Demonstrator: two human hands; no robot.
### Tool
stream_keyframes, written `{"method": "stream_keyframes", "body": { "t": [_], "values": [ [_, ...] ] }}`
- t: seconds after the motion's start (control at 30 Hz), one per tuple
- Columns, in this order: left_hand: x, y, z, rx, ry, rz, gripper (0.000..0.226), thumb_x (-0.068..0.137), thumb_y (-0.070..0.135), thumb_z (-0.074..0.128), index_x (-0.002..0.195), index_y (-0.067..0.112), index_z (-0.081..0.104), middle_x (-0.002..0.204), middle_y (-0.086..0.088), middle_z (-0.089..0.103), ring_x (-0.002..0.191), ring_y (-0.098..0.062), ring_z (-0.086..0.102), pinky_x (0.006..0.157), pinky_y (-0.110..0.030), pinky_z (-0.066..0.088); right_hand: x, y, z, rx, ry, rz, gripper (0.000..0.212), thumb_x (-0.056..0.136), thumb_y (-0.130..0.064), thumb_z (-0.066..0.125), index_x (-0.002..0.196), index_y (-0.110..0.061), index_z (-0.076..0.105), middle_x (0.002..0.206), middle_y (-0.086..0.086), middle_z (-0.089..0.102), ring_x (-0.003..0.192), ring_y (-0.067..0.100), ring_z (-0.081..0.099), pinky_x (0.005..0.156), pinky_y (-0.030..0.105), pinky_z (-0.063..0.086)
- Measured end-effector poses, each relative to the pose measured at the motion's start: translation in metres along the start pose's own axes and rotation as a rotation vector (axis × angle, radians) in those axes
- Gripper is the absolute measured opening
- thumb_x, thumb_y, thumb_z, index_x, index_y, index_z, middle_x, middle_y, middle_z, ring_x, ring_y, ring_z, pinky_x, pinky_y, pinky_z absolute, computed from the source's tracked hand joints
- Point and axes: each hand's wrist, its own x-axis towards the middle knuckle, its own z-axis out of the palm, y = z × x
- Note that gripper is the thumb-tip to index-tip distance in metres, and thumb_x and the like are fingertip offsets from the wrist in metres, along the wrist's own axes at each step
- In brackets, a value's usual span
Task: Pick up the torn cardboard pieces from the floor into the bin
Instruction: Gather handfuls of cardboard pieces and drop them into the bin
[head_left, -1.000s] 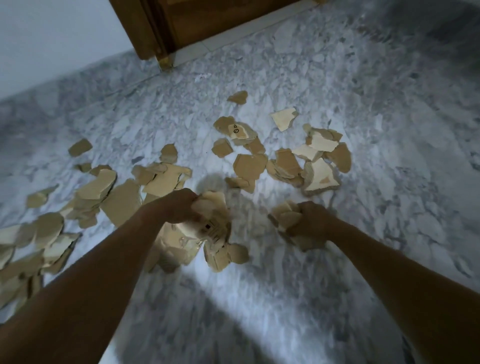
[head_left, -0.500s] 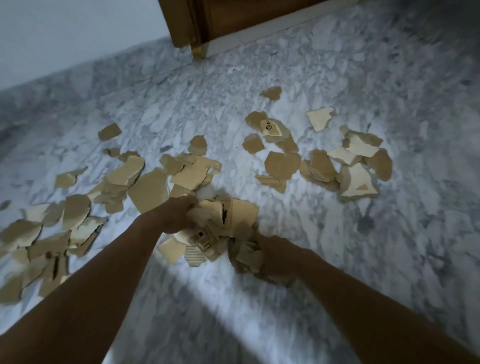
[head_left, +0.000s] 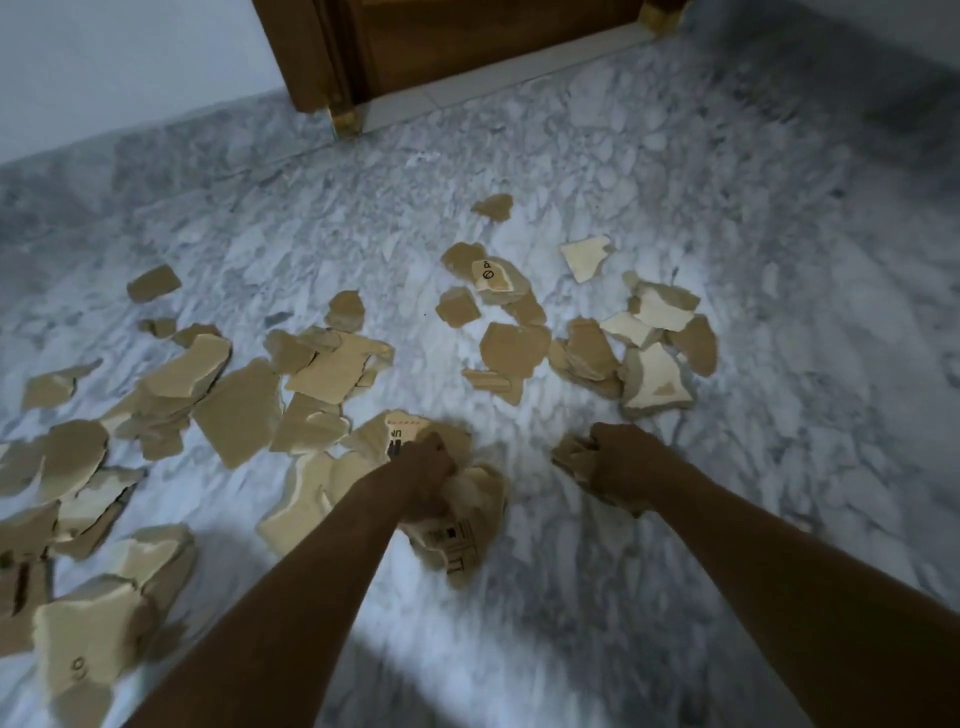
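Observation:
Several torn brown cardboard pieces lie scattered over the grey marble floor (head_left: 675, 545). My left hand (head_left: 423, 475) grips a bunch of printed cardboard scraps (head_left: 462, 535) low over the floor at centre. My right hand (head_left: 621, 460) grips a smaller wad of cardboard scraps (head_left: 571, 457), apart from the left hand. One cluster of loose pieces (head_left: 613, 343) lies beyond my hands at right. A larger spread of pieces (head_left: 171, 395) covers the floor to the left. No bin is in view.
A wooden door and frame (head_left: 415, 47) stand at the far end, with a pale wall (head_left: 104, 67) to their left. More cardboard pieces (head_left: 88, 639) lie near the bottom left corner.
My hands were together half a second ago and have drawn apart, each keeping its cardboard. The view has shifted, so the floor pieces sit further right and lower.

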Motion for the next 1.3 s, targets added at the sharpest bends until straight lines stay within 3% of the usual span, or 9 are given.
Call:
{"method": "stream_keyframes", "body": {
  "t": [0.17,0.37,0.5,0.6,0.73,0.97,1.07,1.13,1.3],
  "values": [
    [0.013,-0.008,0.01,-0.108,0.017,-0.012,0.046,0.086,0.023,0.069,0.13,0.018,0.055,0.13,-0.005,0.058,0.122,-0.024,0.055,0.099,-0.032,0.047,-0.007,0.017,0.005,-0.052,-0.028,0.074,0.033,0.09,-0.035,0.063,0.107,-0.007,0.061,0.112,0.013,0.065,0.103,0.032,0.065,0.076,0.032,0.047],
    [0.019,-0.004,-0.022,-0.293,0.084,0.028,0.045,0.078,0.031,0.077,0.118,0.023,0.058,0.114,0.003,0.065,0.101,-0.015,0.061,0.083,-0.023,0.049,0.031,0.034,-0.069,0.251,-0.031,0.15,0.067,0.069,-0.039,0.088,0.123,-0.009,0.063,0.107,0.009,0.065,0.11,0.028,0.064,0.077,0.028,0.046],
    [0.039,0.004,-0.046,-0.455,0.15,0.021,0.051,0.063,0.042,0.079,0.109,0.026,0.062,0.105,0.004,0.069,0.097,-0.016,0.066,0.085,-0.042,0.057,0.071,0.063,-0.099,0.378,0.076,0.166,0.11,0.043,-0.064,0.083,0.137,-0.015,0.055,0.133,0.008,0.061,0.121,0.03,0.058,0.1,0.042,0.049],
    [0.058,0.016,-0.05,-0.514,0.191,0.092,0.075,0.059,0.047,0.08,0.127,0.032,0.053,0.115,0.003,0.067,0.107,-0.018,0.065,0.089,-0.047,0.056,0.071,0.07,-0.08,0.352,0.025,0.288,0.084,0.071,-0.051,0.081,0.138,-0.01,0.052,0.143,0.018,0.05,0.131,0.038,0.047,0.109,0.046,0.041],
    [0.067,0.044,-0.058,-0.537,0.243,0.076,0.064,0.07,0.031,0.083,0.121,0.033,0.043,0.112,0.004,0.061,0.104,-0.017,0.062,0.086,-0.04,0.056,0.061,0.071,-0.044,0.278,0.202,0.371,0.091,0.072,-0.059,0.079,0.145,-0.021,0.038,0.15,0.015,0.035,0.133,0.039,0.039,0.103,0.048,0.038],
    [0.063,0.075,-0.112,-0.335,0.179,0.059,0.05,0.068,0.04,0.086,0.108,0.016,0.067,0.095,0.006,0.07,0.087,-0.012,0.068,0.071,-0.026,0.057,0.015,0.095,-0.084,0.507,0.249,0.018,0.092,0.076,-0.022,0.084,0.149,-0.014,0.03,0.137,0.01,0.057,0.116,0.026,0.059,0.08,0.023,0.039],
    [0.073,0.093,-0.147,-0.13,0.098,0.111,0.042,0.069,0.039,0.084,0.103,0.019,0.07,0.096,0.002,0.072,0.088,-0.017,0.068,0.076,-0.037,0.058,0.01,0.1,-0.116,0.2,0.074,0.033,0.078,0.076,-0.028,0.085,0.143,-0.017,0.047,0.137,0.01,0.058,0.12,0.027,0.058,0.086,0.028,0.045],
    [0.092,0.107,-0.157,0.013,0.044,0.142,0.035,0.076,0.035,0.08,0.103,0.016,0.07,0.095,-0.001,0.072,0.087,-0.017,0.067,0.073,-0.028,0.053,0.01,0.1,-0.122,-0.004,0.033,0.037,0.064,0.077,-0.029,0.082,0.134,-0.016,0.058,0.134,0.01,0.06,0.12,0.027,0.059,0.091,0.033,0.049],
    [0.155,0.138,-0.157,0.209,0.047,0.261,0.037,0.082,0.032,0.074,0.107,0.005,0.069,0.102,-0.014,0.066,0.098,-0.028,0.065,0.075,-0.025,0.043,0.013,0.106,-0.078,-0.086,0.046,0.074,0.041,0.09,-0.031,0.066,0.129,-0.02,0.06,0.128,0.007,0.059,0.113,0.027,0.061,0.092,0.038,0.053]
  ]
}}
